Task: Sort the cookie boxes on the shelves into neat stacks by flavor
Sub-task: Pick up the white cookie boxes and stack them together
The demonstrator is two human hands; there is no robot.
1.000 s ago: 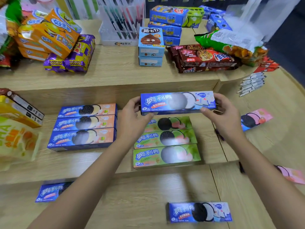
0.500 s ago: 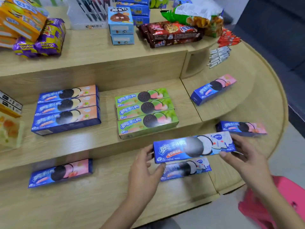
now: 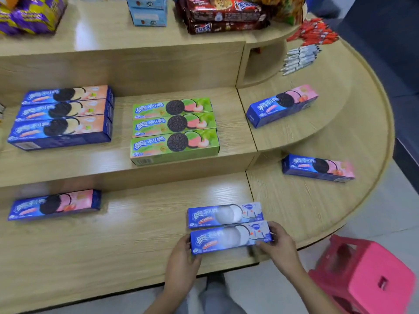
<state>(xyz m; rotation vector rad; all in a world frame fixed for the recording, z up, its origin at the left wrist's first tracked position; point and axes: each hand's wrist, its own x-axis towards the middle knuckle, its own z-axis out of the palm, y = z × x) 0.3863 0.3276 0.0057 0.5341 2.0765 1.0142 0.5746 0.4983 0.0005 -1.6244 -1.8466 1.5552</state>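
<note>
A blue-and-white cookie box (image 3: 230,237) lies on the bottom shelf (image 3: 136,223), held at its ends by my left hand (image 3: 181,257) and my right hand (image 3: 277,247). It sits right in front of a matching blue-and-white box (image 3: 224,214), side by side. On the middle shelf, three peach-orange boxes (image 3: 63,116) lie in a row at left and three green boxes (image 3: 174,128) in the centre. Pink boxes lie apart: one at bottom left (image 3: 54,203), one on the curved middle shelf (image 3: 282,105), one on the curved bottom shelf (image 3: 317,168).
The top shelf holds purple snack bags (image 3: 31,14), light blue boxes (image 3: 148,10), red cookie packs (image 3: 224,17), plus red packets (image 3: 315,32) and pens (image 3: 299,57) at right. A pink plastic stool (image 3: 367,275) stands on the floor, right of my right arm.
Both hands brought the blue-and-white box down from the middle shelf level to the bottom shelf, beside its matching box. The view tilted down and right.
</note>
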